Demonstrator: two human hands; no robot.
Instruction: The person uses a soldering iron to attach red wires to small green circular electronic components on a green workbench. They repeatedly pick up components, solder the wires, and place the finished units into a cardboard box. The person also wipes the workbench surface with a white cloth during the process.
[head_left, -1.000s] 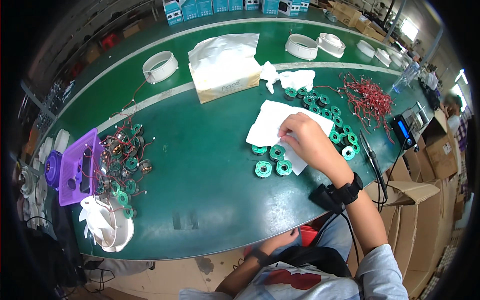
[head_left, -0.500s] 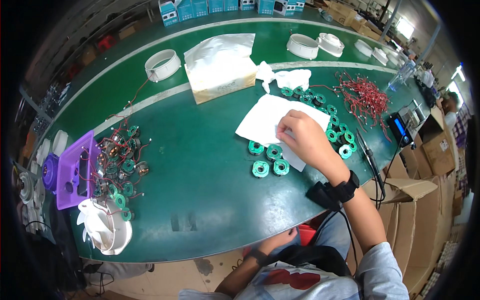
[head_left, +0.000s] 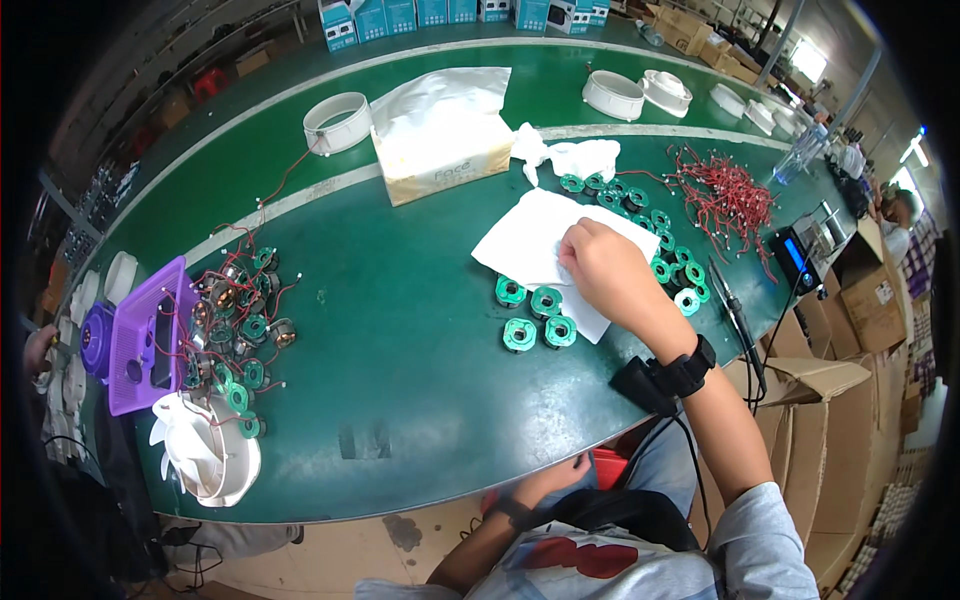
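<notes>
Right hand [head_left: 606, 268] bunched on white tissue [head_left: 522, 238], left hand [head_left: 548, 482] low; can't tell grips.
Light touch best: green-topped coils [head_left: 560, 331] alongside.

From the middle of the counter [head_left: 390, 300], a low path lies free to the near edge at six o'clock; wired coils [head_left: 255, 328] crowd nine o'clock; a tissue pack [head_left: 445, 165] stands between twelve and one; green-topped coils [head_left: 519, 335] and the right hand [head_left: 605, 268] block three o'clock.
</notes>
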